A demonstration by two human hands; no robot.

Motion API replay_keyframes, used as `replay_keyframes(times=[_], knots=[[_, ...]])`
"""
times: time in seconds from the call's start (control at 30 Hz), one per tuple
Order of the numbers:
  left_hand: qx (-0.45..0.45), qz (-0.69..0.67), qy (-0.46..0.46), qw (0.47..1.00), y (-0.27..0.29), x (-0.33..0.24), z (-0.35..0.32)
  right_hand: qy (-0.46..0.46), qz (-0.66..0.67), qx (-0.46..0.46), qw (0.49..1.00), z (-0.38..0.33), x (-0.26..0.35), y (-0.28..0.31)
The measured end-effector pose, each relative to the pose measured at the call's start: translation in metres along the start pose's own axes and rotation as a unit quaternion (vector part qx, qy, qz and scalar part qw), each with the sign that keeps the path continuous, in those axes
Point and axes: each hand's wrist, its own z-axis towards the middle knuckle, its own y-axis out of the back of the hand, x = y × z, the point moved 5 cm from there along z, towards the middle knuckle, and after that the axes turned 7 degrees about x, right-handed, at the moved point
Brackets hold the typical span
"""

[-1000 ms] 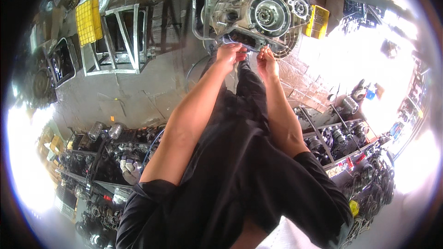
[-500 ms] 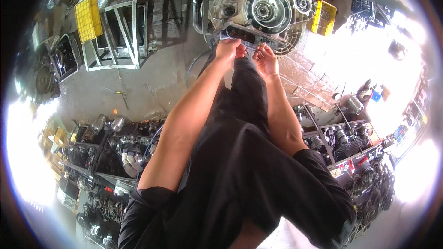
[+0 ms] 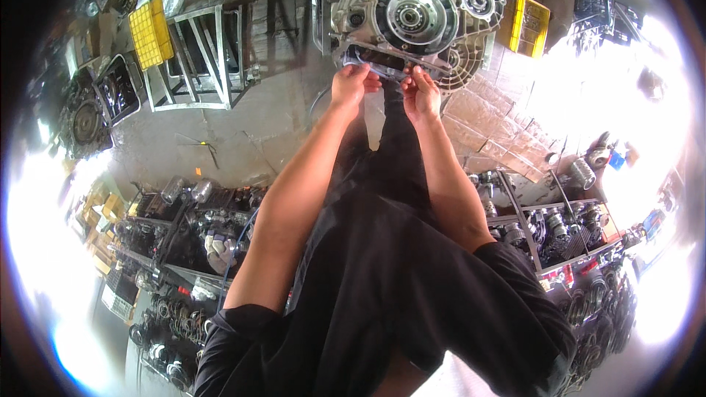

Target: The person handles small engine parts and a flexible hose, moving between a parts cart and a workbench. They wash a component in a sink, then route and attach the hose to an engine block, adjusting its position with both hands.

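Note:
A metal gearbox housing [image 3: 353, 18] with a large round hub [image 3: 412, 16] lies at the top middle. Along its near side is a dark rectangular opening [image 3: 386, 60]. My left hand [image 3: 354, 84] is at the opening's left corner, fingers curled on a thin bluish-grey strip [image 3: 354, 54] that follows the edge. At the opening's right end, thumb and fingers of my right hand [image 3: 421, 92] are pinched together by the rim. Whatever is between them is too small to make out. The strip runs between the two hands, partly hidden by the left fingers.
A metal frame [image 3: 316, 11] surrounds the housing's left side. Yellow crates [image 3: 528, 27] stand at right and, on a metal rack [image 3: 193, 106], at left. Flattened cardboard [image 3: 489, 121] lies right of my hands. Bins of metal parts [image 3: 562, 231] flank me on both sides.
The view has shifted slightly, and the housing shows a little lower and clearer. My left hand has moved a bit left along the opening's edge; my right hand stays at the right end.

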Motion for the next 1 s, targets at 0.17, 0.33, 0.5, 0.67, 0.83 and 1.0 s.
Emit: replay_keyframes(times=[0.17,0.33,0.5,0.67,0.83,1.0], knots=[[0.006,-0.027,-0.016,0.999,0.000,-0.004,0.009,-0.004,-0.002,-0.082,0.997,-0.002,-0.007,0.002],[0.006,-0.063,-0.016,0.998,-0.002,0.002,0.013,-0.023,-0.069,-0.128,0.989,-0.004,-0.004,-0.001],[-0.003,-0.137,-0.040,0.990,-0.001,0.001,0.012,0.017,-0.011,-0.056,0.998,-0.001,-0.003,-0.007],[0.018,-0.152,-0.048,0.987,-0.005,-0.001,0.012,-0.062,-0.039,-0.097,0.993,0.001,-0.010,0.008],[0.029,-0.160,0.005,0.987,-0.004,0.006,0.011,-0.024,-0.009,-0.053,0.998,0.007,-0.005,0.006],[0.032,-0.145,0.018,0.989,-0.004,0.006,0.011,-0.016,0.020,-0.047,0.999,0.000,0.002,-0.001]])
